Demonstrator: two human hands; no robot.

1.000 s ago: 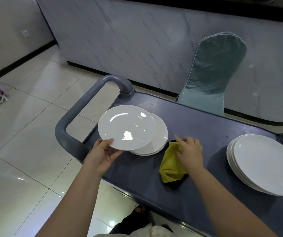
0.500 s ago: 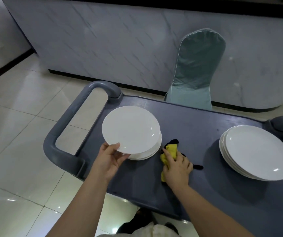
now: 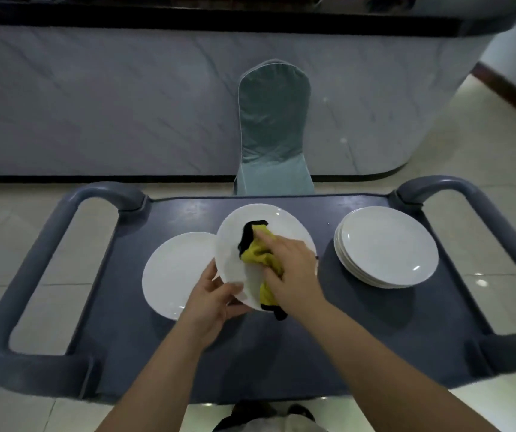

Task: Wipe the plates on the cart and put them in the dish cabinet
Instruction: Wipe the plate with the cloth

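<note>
Wiping the plate (image 3: 233, 244) in hand

By its near rim the left hand (image 3: 216, 304) pinches it above the cart (image 3: 281, 353). The right hand (image 3: 294, 275) grips the yellow cloth (image 3: 258, 254) against its face; bare surface lies beyond and left of those fingers.

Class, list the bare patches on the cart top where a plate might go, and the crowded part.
Bare: the cart top's near strip, and the far corner between the left handle and the single plate. Crowded: the middle, around held plate, cloth and plate stack.
</note>
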